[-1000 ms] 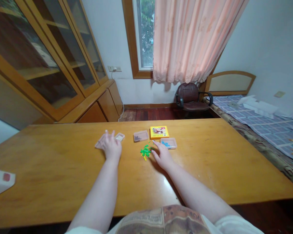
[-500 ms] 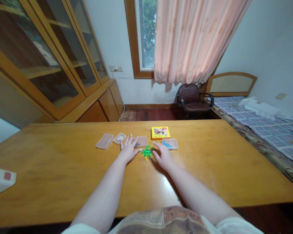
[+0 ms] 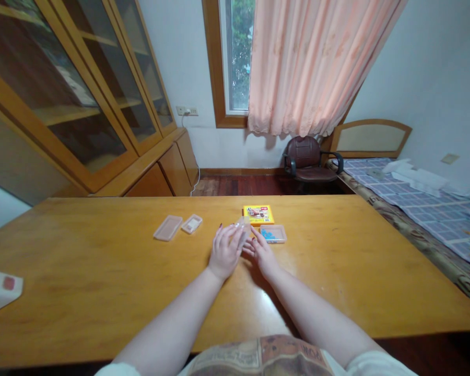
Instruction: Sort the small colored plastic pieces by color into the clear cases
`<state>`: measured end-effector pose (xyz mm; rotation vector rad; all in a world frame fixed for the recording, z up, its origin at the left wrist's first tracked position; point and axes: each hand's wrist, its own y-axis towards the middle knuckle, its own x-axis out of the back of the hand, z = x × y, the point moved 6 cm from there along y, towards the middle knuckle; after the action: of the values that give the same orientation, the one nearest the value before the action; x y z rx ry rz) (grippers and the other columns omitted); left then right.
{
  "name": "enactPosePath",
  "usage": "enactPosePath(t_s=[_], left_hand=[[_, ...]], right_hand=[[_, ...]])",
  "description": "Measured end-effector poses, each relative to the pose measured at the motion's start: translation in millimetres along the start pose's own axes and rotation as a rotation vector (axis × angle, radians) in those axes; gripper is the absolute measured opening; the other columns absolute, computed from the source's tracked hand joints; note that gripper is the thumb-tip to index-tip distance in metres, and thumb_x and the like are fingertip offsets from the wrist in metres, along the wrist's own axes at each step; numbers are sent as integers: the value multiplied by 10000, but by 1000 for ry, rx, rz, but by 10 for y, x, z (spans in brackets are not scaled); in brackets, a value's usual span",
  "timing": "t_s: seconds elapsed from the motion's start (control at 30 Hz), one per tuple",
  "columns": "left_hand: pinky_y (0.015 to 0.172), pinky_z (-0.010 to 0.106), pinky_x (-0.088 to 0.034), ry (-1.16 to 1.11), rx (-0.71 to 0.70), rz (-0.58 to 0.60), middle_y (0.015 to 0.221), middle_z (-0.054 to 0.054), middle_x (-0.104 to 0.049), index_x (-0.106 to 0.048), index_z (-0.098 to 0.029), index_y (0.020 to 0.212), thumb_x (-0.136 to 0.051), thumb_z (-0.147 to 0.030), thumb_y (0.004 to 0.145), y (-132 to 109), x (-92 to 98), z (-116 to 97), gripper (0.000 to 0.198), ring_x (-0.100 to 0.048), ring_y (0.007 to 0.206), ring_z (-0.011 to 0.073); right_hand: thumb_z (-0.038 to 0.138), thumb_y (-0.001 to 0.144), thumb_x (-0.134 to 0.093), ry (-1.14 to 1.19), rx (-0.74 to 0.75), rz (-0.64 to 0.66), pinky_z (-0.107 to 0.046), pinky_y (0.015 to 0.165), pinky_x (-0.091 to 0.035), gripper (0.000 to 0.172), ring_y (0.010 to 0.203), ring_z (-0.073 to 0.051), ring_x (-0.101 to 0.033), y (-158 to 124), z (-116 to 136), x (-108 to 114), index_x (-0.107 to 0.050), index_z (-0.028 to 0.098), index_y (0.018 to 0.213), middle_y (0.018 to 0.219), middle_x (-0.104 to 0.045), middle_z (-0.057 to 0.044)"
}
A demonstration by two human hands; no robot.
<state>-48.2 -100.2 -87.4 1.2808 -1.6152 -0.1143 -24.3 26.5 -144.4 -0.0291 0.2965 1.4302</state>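
My left hand (image 3: 224,254) is closed on a clear plastic box (image 3: 245,230), which stands tilted up on its edge above the table. Close beside it, my right hand (image 3: 263,257) has its fingers apart and slightly curved, pointing toward the box's lower side. Whether those fingertips touch the box I cannot tell. The green and yellow pieces are hidden behind the hands and box. Just beyond my right hand lies another clear box (image 3: 280,236) with small blue pieces (image 3: 267,235) inside.
A yellow printed box (image 3: 258,213) lies behind my hands. To the left on the wooden table (image 3: 102,282) are a clear tray (image 3: 168,228) and a smaller clear case (image 3: 191,223) with something pale in it. A white object (image 3: 2,290) sits at the left edge.
My left hand has taken hold of the clear box that lay under it, lifted and tilted it, and moved right beside my right hand. The green pieces are no longer visible.
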Motion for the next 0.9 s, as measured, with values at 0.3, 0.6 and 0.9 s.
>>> enactPosePath(t_s=[0.3,0.6,0.9], left_hand=[[1176,524,-156,-272,-193,205,1358,102,-543,-520,-249,1318,-601,-399,852,-58,-108,-158,496,-455,1299,263],[1103,466,-346,-915,483,218,1417,159,-465,-453,-167,1351,-617,-557,791,-39,-280,312,702,-438,1310,302],[1078,469,-386,-1094,633,164,1316,152,-567,-533,-161,1256,-736,-438,723,-54,-352,314,634,-528,1227,289]], right_hand=[[466,875,-494,91,-20,-60,-378,702,-573,496,970,-263,-657,8,224,134,-534,204,1294,1223,-637,-119],[515,860,-515,-176,50,188,-385,711,-578,550,1018,-261,-630,-38,257,62,-505,235,1334,1335,-557,-111],[297,942,-451,-927,375,155,-448,1034,-434,416,1211,-241,-542,-69,467,29,-524,222,1345,1314,-580,-114]])
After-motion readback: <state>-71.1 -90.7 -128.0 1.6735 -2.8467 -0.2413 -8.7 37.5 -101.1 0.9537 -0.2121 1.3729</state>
